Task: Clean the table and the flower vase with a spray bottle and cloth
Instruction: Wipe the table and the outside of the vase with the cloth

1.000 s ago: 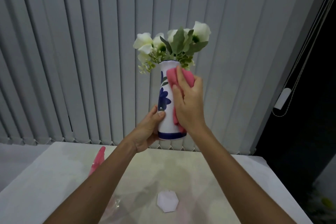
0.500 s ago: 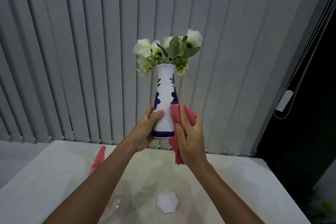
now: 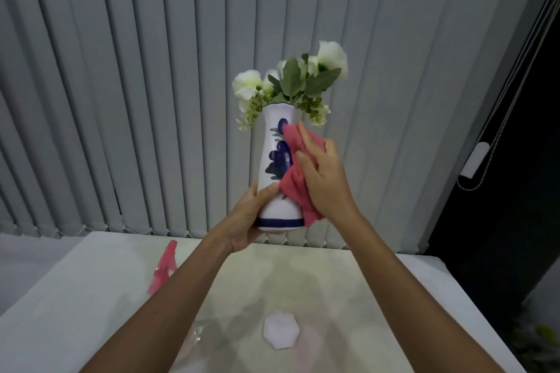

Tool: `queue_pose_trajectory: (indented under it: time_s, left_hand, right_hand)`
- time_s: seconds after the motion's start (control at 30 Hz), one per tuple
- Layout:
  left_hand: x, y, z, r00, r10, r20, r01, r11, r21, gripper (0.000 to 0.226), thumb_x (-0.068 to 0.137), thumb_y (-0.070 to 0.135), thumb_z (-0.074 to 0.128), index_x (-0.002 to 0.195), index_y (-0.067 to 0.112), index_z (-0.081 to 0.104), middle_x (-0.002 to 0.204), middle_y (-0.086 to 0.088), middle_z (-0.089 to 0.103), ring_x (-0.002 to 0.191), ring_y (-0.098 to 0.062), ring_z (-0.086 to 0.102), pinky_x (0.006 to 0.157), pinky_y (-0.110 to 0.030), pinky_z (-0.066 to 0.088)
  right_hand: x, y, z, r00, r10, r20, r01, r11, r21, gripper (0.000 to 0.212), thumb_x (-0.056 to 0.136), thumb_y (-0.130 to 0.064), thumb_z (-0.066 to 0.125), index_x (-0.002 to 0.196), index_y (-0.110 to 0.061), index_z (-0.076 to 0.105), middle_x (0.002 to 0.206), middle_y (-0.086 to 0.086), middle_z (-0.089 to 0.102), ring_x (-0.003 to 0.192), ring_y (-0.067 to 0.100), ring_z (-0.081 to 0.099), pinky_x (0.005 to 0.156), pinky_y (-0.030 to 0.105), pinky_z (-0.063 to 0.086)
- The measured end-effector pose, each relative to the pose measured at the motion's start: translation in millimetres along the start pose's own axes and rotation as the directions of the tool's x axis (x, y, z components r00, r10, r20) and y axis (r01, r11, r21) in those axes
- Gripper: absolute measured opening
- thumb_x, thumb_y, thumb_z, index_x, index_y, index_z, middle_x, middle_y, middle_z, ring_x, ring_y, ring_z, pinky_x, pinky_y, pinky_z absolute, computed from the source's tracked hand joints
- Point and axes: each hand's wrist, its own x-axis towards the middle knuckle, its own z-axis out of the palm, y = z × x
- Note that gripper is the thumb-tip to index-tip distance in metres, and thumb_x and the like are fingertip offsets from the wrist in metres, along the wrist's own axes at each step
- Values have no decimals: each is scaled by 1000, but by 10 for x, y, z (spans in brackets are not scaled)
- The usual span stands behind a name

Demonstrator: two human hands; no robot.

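A white vase point(image 3: 274, 160) with blue painted flowers and a blue band is held up in the air above the table point(image 3: 348, 297). White flowers point(image 3: 303, 82) with green leaves stick out of its mouth. My left hand point(image 3: 250, 218) grips the vase at its base from the left. My right hand point(image 3: 324, 179) presses a pink cloth point(image 3: 298, 179) against the right side of the vase, from the neck down to the base. The pink spray bottle point(image 3: 163, 269) stands on the table at the left, partly hidden behind my left forearm.
A white hexagonal coaster point(image 3: 281, 331) lies on the pale glossy table near the front. Grey vertical blinds point(image 3: 151, 85) hang behind the table. A dark opening lies to the right, with a blind cord and a white weight point(image 3: 474, 160).
The right hand with the cloth slid down to the vase's base, then back up to its neck. The vase turned in my left hand, showing a different blue flower.
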Motion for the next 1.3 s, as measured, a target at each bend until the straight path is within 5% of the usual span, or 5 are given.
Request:
queue_pose_trajectory:
  time_s: [0.27, 0.47, 0.63, 0.97, 1.3]
  left_hand:
    - [-23, -41, -140, 998, -3, -65, -2, 997, -77, 30, 78, 36, 59, 105, 25, 57, 93, 0, 71, 81, -16, 69, 59, -30, 58]
    - [13, -79, 17, 999, 24, -49, -27, 997, -73, 45, 74, 33, 55, 119, 31, 55, 104, 1, 70, 91, -19, 66, 64, -31, 59]
    - [23, -68, 33, 998, 18, -55, -25, 991, -132, 71, 78, 57, 60, 137, 21, 46, 121, -7, 66, 97, -22, 68, 71, -37, 59]
    - [-16, -32, -80, 999, 48, -20, -50, 995, -88, 60, 81, 55, 52, 129, 20, 51, 110, -8, 70, 94, -22, 69, 75, -38, 59]
    - [67, -12, 50, 996, -8, -94, -3, 993, -116, 41, 90, 54, 39, 113, 25, 56, 99, -4, 71, 87, -22, 67, 71, -39, 56]
  right_hand:
    - [-114, 250, -277, 984, -152, 90, 163, 978, -131, 47, 95, -18, 44, 138, -37, 40, 122, -4, 42, 99, 1, 51, 85, 2, 40]
    - [313, 68, -176, 956, -289, -41, 267, 923, -277, 40, 99, -28, 42, 138, -27, 46, 139, 5, 43, 117, 16, 47, 98, 28, 46]
    - [-143, 257, 66, 977, -212, -15, 209, 972, -105, 40, 97, -26, 46, 135, -35, 47, 139, -7, 37, 118, 5, 46, 96, 8, 38]
    - [-710, 541, 39, 886, -456, 82, 462, 856, -233, 27, 99, -35, 42, 120, -32, 58, 125, -2, 43, 108, 20, 48, 93, 25, 45]
    - [22, 84, 28, 982, -181, -55, 178, 983, -52, 28, 97, -17, 50, 120, -27, 63, 123, -5, 46, 109, 2, 49, 90, 11, 44]
